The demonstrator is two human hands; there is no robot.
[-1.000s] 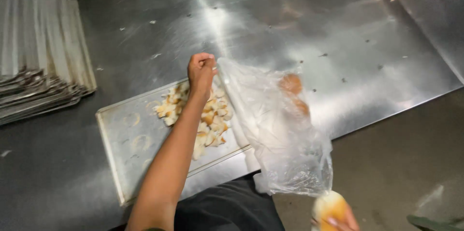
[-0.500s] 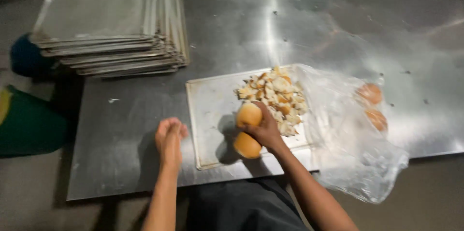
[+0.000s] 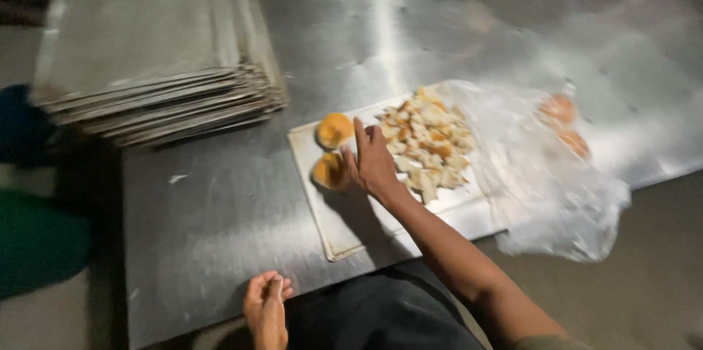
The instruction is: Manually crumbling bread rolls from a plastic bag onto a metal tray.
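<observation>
On the metal tray [image 3: 344, 233]: two buns [image 3: 335, 130], held half a second ago, now released beside the bread pieces [image 3: 425, 141]. Right hand [image 3: 375, 163] open, empty, touching the lower bun. Left hand [image 3: 266, 310] loosely curled, empty, at the table edge [image 3: 183, 277].

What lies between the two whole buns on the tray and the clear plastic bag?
In the head view, the right hand and a pile of torn bread pieces lie on the tray between the buns and the plastic bag.

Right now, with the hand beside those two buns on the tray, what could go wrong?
1. The tray seems to overhang the table edge, so pressing its near end might tip it.
2. The plastic bag droops off the edge; its two buns could slide out.
3. The right hand could scatter the bread pieces.
</observation>
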